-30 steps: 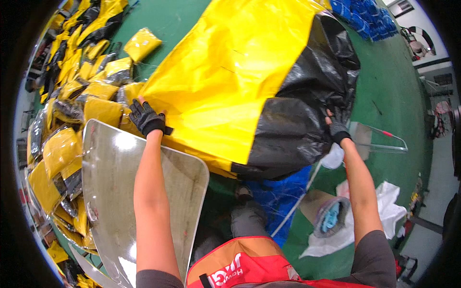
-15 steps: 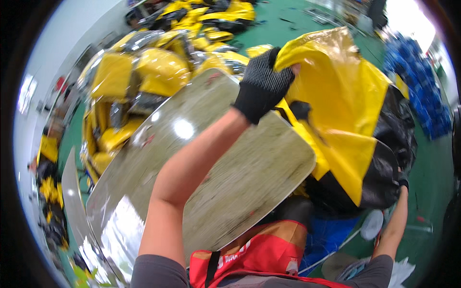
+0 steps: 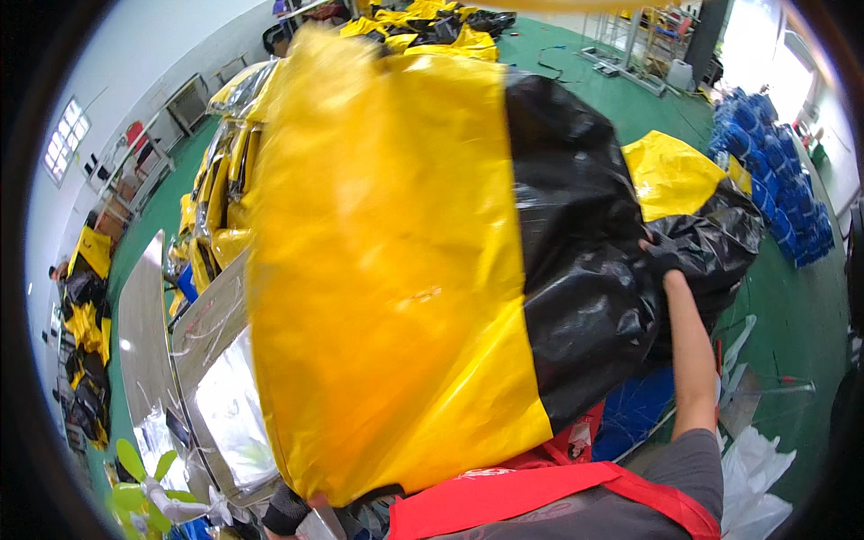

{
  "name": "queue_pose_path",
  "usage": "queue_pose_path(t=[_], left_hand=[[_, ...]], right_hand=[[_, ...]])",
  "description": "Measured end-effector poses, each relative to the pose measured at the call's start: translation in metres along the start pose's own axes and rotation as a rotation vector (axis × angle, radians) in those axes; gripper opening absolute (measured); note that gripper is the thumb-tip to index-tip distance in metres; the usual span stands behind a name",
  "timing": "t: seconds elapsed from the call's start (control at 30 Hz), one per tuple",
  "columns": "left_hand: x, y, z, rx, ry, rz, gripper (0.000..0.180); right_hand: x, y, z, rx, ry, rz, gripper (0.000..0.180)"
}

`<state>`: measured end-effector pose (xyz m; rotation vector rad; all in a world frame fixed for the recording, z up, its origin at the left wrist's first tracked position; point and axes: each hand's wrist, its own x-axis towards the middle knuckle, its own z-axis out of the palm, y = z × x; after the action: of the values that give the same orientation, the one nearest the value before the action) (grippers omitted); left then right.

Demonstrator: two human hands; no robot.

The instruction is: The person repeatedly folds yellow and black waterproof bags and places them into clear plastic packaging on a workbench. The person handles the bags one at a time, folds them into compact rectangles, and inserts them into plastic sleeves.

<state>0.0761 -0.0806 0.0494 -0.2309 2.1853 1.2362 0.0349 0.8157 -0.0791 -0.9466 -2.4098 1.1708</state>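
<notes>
A big yellow and black plastic bag (image 3: 387,270) hangs spread out in front of me and fills the middle of the head view. My right hand (image 3: 660,259), in a black glove, grips the crumpled black part on the right. My left hand (image 3: 286,509), also black-gloved, peeks out under the bag's lower yellow corner and holds it there, with most of its fingers hidden. A second yellow and black bag (image 3: 693,193) lies behind, at the right. I wear a red apron (image 3: 540,495).
A shiny metal table top (image 3: 216,405) stands at the lower left. Heaps of yellow and black bags (image 3: 211,189) lie along the left and at the back (image 3: 432,20). Blue bundles (image 3: 774,171) are stacked at the right, on the green floor (image 3: 801,324). White plastic (image 3: 751,486) lies at the lower right.
The bag has swung up from the table and across toward me, now covering the middle of the view. My left hand has dropped from high on the yellow edge to the lower corner.
</notes>
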Motion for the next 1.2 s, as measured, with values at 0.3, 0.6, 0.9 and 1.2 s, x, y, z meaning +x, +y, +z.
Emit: queue_pose_path(t=[0.3,0.6,0.9,1.2], left_hand=[[0.132,0.126,-0.034,0.722,0.417,0.807,0.063],[0.247,0.238,0.267,0.820,-0.405,1.375,0.095],[0.242,0.227,0.285,0.844,-0.396,1.143,0.088],[0.272,0.200,0.141,0.187,0.323,0.984,0.060]], right_hand=[[-0.012,-0.151,0.061,-0.742,-0.036,-0.178,0.043],[0.068,-0.281,0.173,-0.720,-0.064,-0.282,0.060],[0.204,-0.272,0.174,-0.554,0.073,-0.296,0.039],[0.158,-0.260,0.156,-0.629,-0.030,-0.522,0.058]])
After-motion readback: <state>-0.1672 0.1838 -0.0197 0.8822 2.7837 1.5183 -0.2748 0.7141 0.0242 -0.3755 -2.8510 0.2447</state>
